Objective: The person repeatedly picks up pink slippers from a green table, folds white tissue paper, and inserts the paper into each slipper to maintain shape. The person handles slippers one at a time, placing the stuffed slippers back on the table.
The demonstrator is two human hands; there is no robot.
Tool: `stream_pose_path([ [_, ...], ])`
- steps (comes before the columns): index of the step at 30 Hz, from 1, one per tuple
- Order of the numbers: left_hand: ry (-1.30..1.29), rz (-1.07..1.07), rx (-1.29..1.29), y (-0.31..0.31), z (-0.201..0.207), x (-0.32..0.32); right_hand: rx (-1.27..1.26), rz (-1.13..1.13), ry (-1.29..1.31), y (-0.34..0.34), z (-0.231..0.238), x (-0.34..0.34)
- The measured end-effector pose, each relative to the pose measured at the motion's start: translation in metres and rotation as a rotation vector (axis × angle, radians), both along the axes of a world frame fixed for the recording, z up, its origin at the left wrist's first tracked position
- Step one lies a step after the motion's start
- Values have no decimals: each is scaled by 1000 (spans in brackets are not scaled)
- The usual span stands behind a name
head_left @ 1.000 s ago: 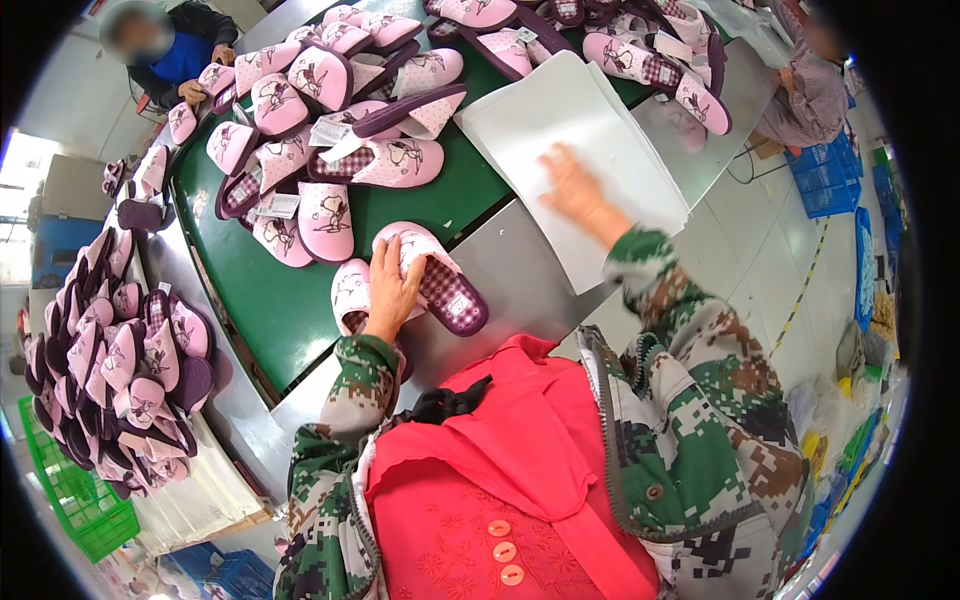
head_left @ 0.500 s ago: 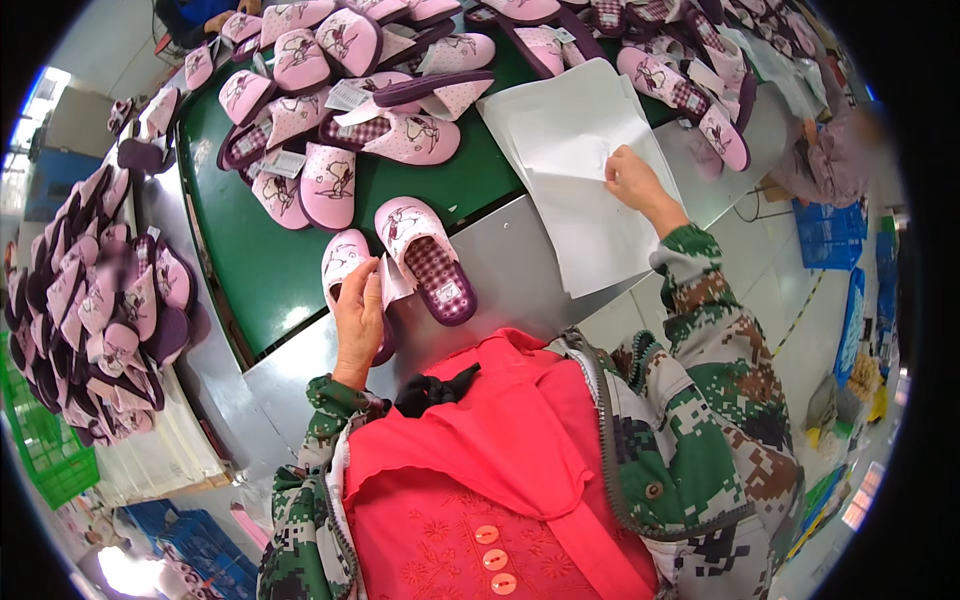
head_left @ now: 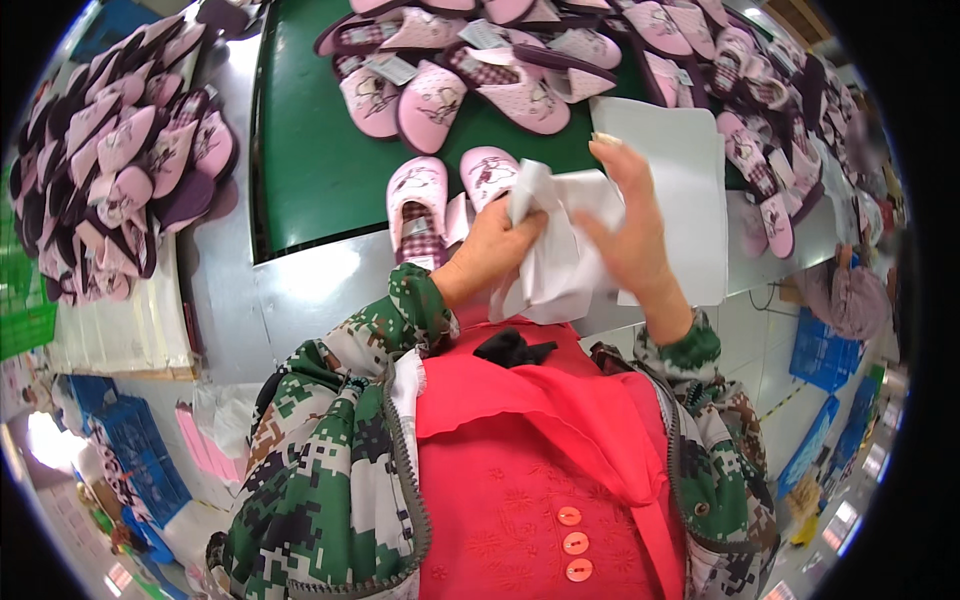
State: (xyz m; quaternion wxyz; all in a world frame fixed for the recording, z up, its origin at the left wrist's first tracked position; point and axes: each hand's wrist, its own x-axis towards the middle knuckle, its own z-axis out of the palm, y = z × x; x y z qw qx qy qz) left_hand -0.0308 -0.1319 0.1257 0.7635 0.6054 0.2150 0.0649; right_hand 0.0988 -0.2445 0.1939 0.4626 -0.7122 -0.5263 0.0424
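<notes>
A crumpled sheet of white paper is bunched in my left hand, whose fingers are closed round it. My right hand is close to the sheet's right side, slightly blurred, with thumb and fingers apart. Just beyond my left hand, two pink slippers stand side by side with toes pointing away. The left slipper shows a checked insole; the right slipper is partly covered by my hand and the paper. A stack of flat white paper lies to the right, partly behind my right hand.
Many pink slippers lie on the green tabletop ahead. More are heaped at the left and far right. The metal table edge runs in front of me. A blue crate stands on the floor at right.
My right hand has come left from the paper stack, and one sheet is now crumpled in my left hand. That hand has left the left slipper. The view has shifted leftward.
</notes>
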Motion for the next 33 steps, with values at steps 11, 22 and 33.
stream_pose_path([
  [11, 439, 258, 916, 74, -44, -95, -2, -44, 242, 17, -86, -67],
  [22, 425, -161, 1066, 109, -74, -99, -354, 196, -603, 67, -135, -103],
  [33, 535, -21, 903, 106, -75, -87, -261, 110, -137, 62, -104, -147],
])
